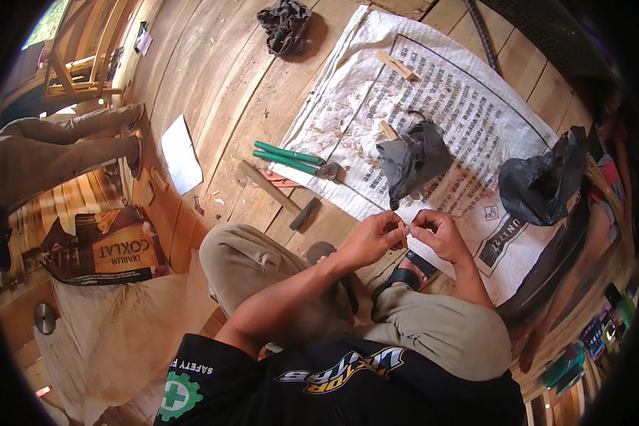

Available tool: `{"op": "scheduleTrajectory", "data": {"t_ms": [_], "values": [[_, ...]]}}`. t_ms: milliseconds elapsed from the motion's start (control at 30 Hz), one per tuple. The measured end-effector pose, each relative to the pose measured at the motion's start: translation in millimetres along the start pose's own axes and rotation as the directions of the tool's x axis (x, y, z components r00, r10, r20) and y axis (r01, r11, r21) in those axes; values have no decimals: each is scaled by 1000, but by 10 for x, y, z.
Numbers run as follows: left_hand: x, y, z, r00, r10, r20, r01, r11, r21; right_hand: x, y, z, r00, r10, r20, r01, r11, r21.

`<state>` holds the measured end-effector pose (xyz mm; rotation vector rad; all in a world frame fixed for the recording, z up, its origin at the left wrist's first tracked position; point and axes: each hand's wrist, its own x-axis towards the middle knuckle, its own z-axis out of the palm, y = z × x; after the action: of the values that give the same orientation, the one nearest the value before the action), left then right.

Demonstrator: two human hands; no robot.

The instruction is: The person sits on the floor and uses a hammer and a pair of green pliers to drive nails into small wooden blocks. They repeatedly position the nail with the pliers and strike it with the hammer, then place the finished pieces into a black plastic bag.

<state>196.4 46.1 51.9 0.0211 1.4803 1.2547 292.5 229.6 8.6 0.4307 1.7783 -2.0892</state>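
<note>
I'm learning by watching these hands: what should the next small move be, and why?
Probably steady the small piece with the left hand and turn it gently with the right hand. Fingertips of both meet on it, so one side could anchor while the other works; it's too small to identify. The hammer and green-handled tool lie unheld to the left.

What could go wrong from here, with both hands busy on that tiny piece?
1. The small piece, pinched between the fingertips of the left hand and right hand, might slip and be hard to find among the debris on the white sack.
2. The hammer lies on the floor in front of the bent left leg; a shifting leg could knock it.
</note>
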Motion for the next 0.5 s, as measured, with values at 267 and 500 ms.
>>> {"op": "scheduleTrajectory", "data": {"t_ms": [267, 500], "values": [[-311, 57, 74, 957, 288, -22, -225, 792, 567, 619, 854, 455, 969, 232, 85, -225, 970, -90], [-687, 377, 192, 951, 291, -101, -185, 802, 568, 1200, 459, 959, 950, -278, 143, 309, 765, -566]]}}
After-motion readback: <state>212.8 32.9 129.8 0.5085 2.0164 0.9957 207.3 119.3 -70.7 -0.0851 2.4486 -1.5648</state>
